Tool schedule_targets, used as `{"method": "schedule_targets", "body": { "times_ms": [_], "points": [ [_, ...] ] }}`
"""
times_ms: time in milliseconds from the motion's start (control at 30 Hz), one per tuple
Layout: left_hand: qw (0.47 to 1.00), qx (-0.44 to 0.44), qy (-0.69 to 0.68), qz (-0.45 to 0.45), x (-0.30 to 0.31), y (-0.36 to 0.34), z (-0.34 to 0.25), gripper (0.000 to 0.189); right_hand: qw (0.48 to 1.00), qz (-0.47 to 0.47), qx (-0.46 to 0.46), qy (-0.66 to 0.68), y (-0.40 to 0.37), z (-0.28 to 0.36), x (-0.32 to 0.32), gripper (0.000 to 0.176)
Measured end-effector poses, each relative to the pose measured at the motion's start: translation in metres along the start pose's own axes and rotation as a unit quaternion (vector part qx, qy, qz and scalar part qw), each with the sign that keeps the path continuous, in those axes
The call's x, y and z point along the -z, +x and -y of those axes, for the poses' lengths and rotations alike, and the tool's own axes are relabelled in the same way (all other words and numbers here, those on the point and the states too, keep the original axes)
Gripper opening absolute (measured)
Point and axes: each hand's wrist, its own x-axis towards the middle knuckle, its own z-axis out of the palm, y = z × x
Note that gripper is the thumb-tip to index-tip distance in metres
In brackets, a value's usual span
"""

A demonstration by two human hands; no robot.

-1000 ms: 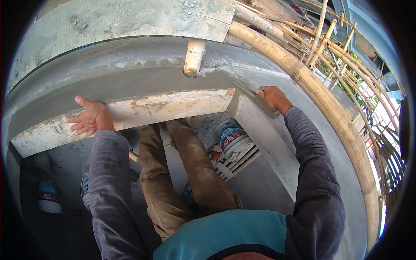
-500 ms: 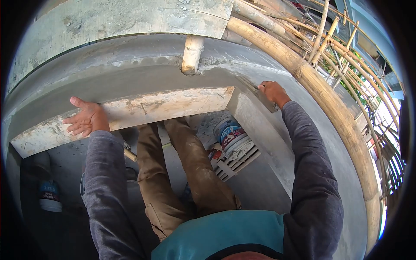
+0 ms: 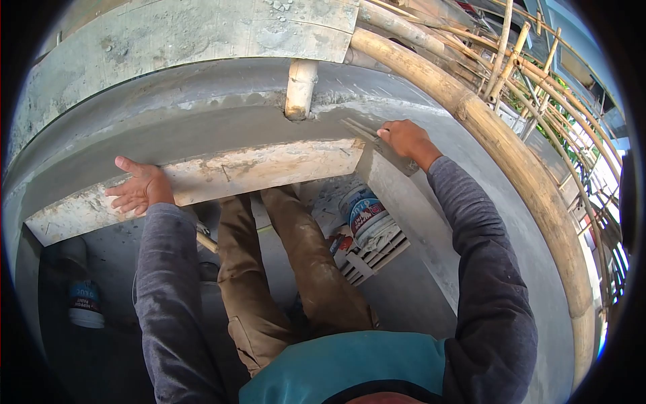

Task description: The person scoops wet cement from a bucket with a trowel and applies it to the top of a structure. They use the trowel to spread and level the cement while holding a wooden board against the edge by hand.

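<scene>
My left hand (image 3: 142, 188) presses against a mortar-stained wooden board (image 3: 269, 167), fingers spread and thumb up. The board lies along the edge of a grey plastered ledge (image 3: 222, 126). At the right end of the board, my right hand (image 3: 408, 140) is closed around a plastering trowel (image 3: 393, 152), its handle mostly covered by my fingers. The trowel's flat blade lies at the corner where the ledge turns. Smooth wet-looking plaster stretches between my two hands.
A bamboo post (image 3: 300, 91) stands on the ledge under a dusty plank (image 3: 202, 37). Thick bamboo poles (image 3: 511, 161) curve along the right. Below are a paint bucket (image 3: 367, 215), a slatted crate (image 3: 377, 256) and another bucket (image 3: 85, 306) at left.
My right hand has slid the trowel a little to the left, toward the board's end. My left hand stays on the board, and the view has shifted slightly.
</scene>
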Motion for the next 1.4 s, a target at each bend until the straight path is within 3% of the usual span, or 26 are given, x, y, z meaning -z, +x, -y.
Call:
{"method": "schedule_targets", "body": {
  "times_ms": [67, 267, 367, 567, 667, 800, 900, 933, 1067, 1167, 1267, 1333, 1400],
  "points": [
    [1.000, -0.004, 0.015, 0.009, 0.001, 0.001, 0.003, 0.116, 1.000, -0.003, -0.014, -0.023, 0.019, 0.004, -0.009, 0.044],
    [0.999, -0.007, 0.032, 0.016, 0.007, -0.003, 0.001, 0.114, 0.988, 0.012, 0.144, 0.063, 0.018, 0.141, 0.023, 0.041],
    [0.999, -0.005, 0.034, 0.012, 0.004, -0.002, -0.004, 0.113, 0.983, -0.002, 0.178, 0.046, -0.001, 0.166, 0.033, 0.042],
    [0.999, 0.003, 0.047, 0.020, 0.003, 0.002, -0.001, 0.113, 1.000, 0.001, -0.012, -0.019, 0.008, 0.044, 0.005, 0.044],
    [0.999, -0.006, 0.047, 0.025, 0.003, 0.001, 0.000, 0.113, 0.999, 0.004, 0.052, 0.005, 0.023, 0.034, -0.005, 0.045],
    [0.998, -0.002, 0.043, 0.036, 0.007, 0.001, -0.001, 0.113, 0.985, -0.040, 0.160, 0.049, 0.019, 0.142, 0.012, 0.042],
    [0.998, -0.005, 0.046, 0.040, 0.005, 0.001, 0.001, 0.114, 0.991, -0.011, 0.127, 0.044, -0.001, 0.149, 0.024, 0.042],
    [0.998, -0.007, 0.042, 0.039, 0.006, 0.001, 0.001, 0.115, 0.998, 0.019, 0.053, 0.032, -0.002, 0.128, 0.027, 0.042],
    [0.998, -0.003, 0.034, 0.043, 0.008, -0.001, 0.001, 0.115, 0.999, 0.008, -0.051, -0.009, 0.004, 0.012, -0.004, 0.044],
    [0.999, -0.006, 0.031, 0.039, 0.005, -0.001, -0.002, 0.114, 0.995, -0.014, -0.090, -0.033, 0.007, -0.008, -0.014, 0.046],
    [0.998, -0.010, 0.038, 0.038, 0.008, -0.001, -0.002, 0.114, 0.999, 0.014, -0.029, -0.006, 0.022, 0.008, -0.012, 0.046],
    [0.998, -0.010, 0.039, 0.045, 0.012, -0.003, -0.004, 0.115, 0.997, -0.022, 0.069, 0.033, 0.020, 0.048, -0.006, 0.046],
    [0.998, -0.010, 0.035, 0.041, 0.010, -0.003, -0.001, 0.115, 0.996, -0.001, 0.075, 0.046, 0.009, 0.098, 0.013, 0.044]
  ]
}}
